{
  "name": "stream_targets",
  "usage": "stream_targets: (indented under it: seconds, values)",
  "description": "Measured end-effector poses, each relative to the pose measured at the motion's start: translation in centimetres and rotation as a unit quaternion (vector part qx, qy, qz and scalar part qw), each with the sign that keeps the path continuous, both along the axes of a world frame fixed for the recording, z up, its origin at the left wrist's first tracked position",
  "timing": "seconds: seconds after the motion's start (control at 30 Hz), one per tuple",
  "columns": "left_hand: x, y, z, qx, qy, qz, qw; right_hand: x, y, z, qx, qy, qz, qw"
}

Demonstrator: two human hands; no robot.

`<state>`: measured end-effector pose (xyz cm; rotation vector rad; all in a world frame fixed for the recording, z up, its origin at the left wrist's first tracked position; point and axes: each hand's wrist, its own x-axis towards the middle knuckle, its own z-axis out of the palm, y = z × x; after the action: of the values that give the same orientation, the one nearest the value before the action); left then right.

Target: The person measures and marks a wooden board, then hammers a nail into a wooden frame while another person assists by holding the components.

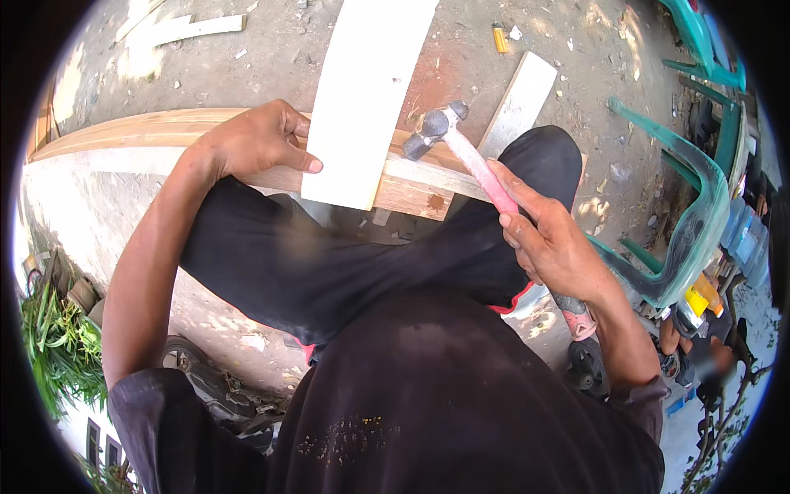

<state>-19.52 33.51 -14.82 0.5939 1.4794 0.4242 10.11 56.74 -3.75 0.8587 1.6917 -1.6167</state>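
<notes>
A long white board lies crosswise over a stack of brown wooden planks, its near end just past their front edge. My left hand rests on the planks and grips the board's left edge, thumb against the near corner; some fingertips are hidden. In my right hand is a hammer with a pink handle and dark double-faced head. Its head is raised to the right of the board, above a narrow pale strip of wood, touching neither as far as I can tell.
Another whitish board extends away beyond my right knee. A yellow lighter lies on the dirt ground. Green plastic chairs stand at the right, with a person farther off. Wood offcuts lie at the far left.
</notes>
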Motion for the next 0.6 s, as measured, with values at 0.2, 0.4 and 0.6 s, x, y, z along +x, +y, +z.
stream_targets:
  seconds: [0.2,0.4,0.6]
  values:
    - [0.1,0.4,0.6,-0.007,-0.003,0.007,1.0,-1.7,3.6,0.4,0.232,0.104,-0.254,0.933]
    - [0.1,0.3,1.3,-0.021,0.021,-0.02,0.999,-1.0,1.4,0.3,-0.017,-0.006,0.024,1.0]
    - [0.2,-0.4,0.3,0.017,0.023,0.007,1.0,-2.4,1.8,-0.7,0.169,0.092,-0.209,0.959]
